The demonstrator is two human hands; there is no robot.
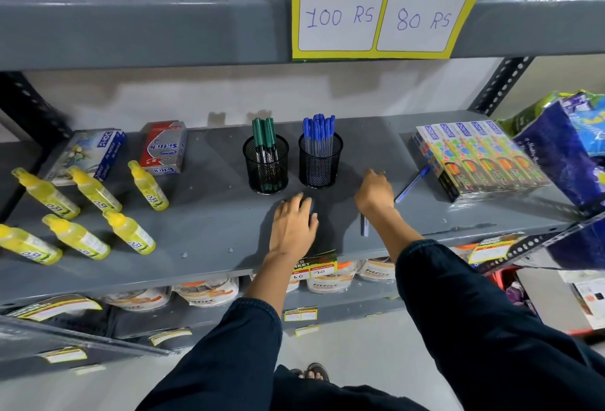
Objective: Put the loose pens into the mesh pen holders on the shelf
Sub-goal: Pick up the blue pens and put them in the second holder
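Two black mesh holders stand mid-shelf. The left holder [265, 165] has green pens and the right holder [320, 162] has blue pens. A loose blue pen [412, 183] lies on the shelf, slanted against the boxes at right. My right hand [375, 189] hovers between the right holder and that pen with its fingers curled; its palm is hidden. A short dark pen end [364, 224] shows just under my right wrist; whether it is held or lying there is unclear. My left hand [293, 224] rests palm down in front of the holders, with nothing visible in it.
The grey shelf [209, 224] carries several yellow bottles [137, 232] lying at left, two boxes [163, 147] behind them, and a row of colourful boxes [474, 158] at right. Blue bags [563, 155] crowd the right end. A price sign [383, 14] hangs from the shelf above.
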